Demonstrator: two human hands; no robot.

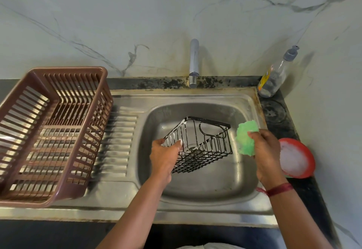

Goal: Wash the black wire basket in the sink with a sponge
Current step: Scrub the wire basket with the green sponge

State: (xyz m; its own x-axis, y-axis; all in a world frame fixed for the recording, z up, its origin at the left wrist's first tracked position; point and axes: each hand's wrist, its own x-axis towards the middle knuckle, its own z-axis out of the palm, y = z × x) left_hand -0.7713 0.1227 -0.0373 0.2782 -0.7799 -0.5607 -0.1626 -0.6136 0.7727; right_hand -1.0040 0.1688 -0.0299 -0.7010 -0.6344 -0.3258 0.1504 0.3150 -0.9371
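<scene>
Steel sink (195, 205) set in a dark counter, marbled wall behind. Nearest, two bare forearms reaching in over the front rim. Left hand (164, 156) palm down, fingers curled round the near left corner of the black wire basket (199, 144), soapy foam on the fingertips and wires. Basket held tilted over the basin, open side facing up and toward the wall, long axis running from near left to far right. Right hand (266, 154) just beside the basket, fingers closed on a green sponge (244, 139); red thread (278, 189) on the wrist. Farther right, red bowl (297, 158) of foam. Left, brown dish rack (52, 131) on the drainboard. Beyond, tap (194, 62) and soap bottle (274, 76).
</scene>
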